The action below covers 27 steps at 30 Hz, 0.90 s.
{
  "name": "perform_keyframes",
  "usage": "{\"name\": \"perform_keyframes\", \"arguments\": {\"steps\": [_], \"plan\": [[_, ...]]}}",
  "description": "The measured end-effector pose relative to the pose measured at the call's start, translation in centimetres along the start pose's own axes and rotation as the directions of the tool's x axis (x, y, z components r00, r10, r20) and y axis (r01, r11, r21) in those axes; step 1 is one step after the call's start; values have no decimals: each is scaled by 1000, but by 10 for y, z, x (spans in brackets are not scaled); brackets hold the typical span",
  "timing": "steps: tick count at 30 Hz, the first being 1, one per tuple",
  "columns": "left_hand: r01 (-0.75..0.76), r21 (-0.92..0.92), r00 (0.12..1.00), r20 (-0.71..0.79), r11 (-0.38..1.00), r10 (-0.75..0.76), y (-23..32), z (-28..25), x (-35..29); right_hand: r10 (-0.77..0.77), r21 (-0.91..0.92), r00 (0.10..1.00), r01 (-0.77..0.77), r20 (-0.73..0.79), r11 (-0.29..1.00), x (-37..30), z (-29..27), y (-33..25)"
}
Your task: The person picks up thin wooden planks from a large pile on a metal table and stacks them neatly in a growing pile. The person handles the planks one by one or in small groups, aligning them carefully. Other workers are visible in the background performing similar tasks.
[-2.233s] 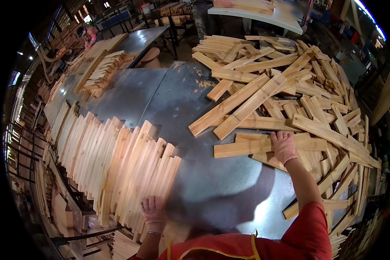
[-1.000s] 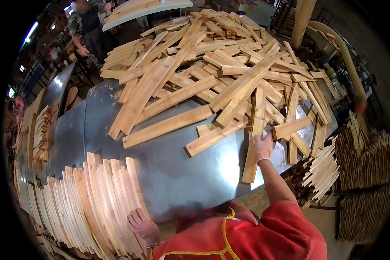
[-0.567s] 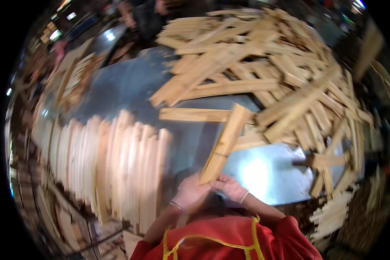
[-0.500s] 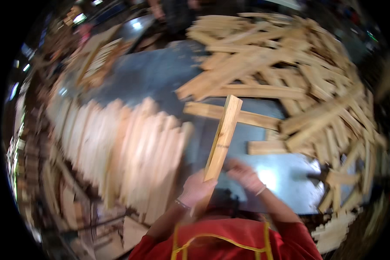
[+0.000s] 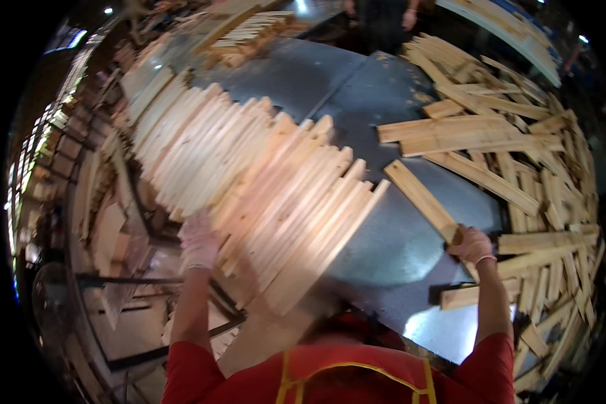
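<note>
Closest in, a red garment point(image 5: 360, 353) with yellow trim fills the lower edge, and to its left curves a dark metal frame point(image 5: 141, 358). The left hand point(image 5: 200, 242) is at the near left ends of a long row of pale boards point(image 5: 269, 175), its fingers toward the wood; blur leaves it unclear whether they grip any. The row's boards lie closely side by side, their far ends uneven. The right hand point(image 5: 473, 244) is closed over one loose board point(image 5: 421, 198), which lies slantwise on the grey metal surface point(image 5: 397, 249), its far end near the row's right edge. Just nearer than that hand, another board point(image 5: 481, 294) points in from the right. Beyond, along the right side, spreads a jumbled pile of boards point(image 5: 518, 143), crossing one another at many angles. At the far edge stands another person point(image 5: 381, 23) in dark clothing, arms hanging. Farther right is a white table point(image 5: 491, 30) bearing boards; far left, a stack of short strips point(image 5: 252, 34).
</note>
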State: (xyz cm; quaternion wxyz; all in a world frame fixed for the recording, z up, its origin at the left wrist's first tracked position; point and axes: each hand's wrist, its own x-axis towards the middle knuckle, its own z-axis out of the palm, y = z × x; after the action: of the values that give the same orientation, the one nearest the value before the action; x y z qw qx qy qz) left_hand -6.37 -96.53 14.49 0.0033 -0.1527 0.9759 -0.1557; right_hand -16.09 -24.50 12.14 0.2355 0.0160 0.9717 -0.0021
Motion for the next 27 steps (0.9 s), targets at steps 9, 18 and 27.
{"name": "perform_keyframes", "arguments": {"steps": [9, 18, 27], "plan": [[-581, -399, 814, -277, 710, 510, 156, 5, -39, -4, 904, 940, -328, 342, 275, -115, 94, -151], [-753, -152, 658, -164, 640, 735, 260, -33, -79, -702, 806, 700, 487, -130, 337, -99, 69, -222], [-657, -318, 722, -4, 683, 692, 289, -68, -128, 86, -130, 935, -138, -345, 982, -34, 14, 140]]}}
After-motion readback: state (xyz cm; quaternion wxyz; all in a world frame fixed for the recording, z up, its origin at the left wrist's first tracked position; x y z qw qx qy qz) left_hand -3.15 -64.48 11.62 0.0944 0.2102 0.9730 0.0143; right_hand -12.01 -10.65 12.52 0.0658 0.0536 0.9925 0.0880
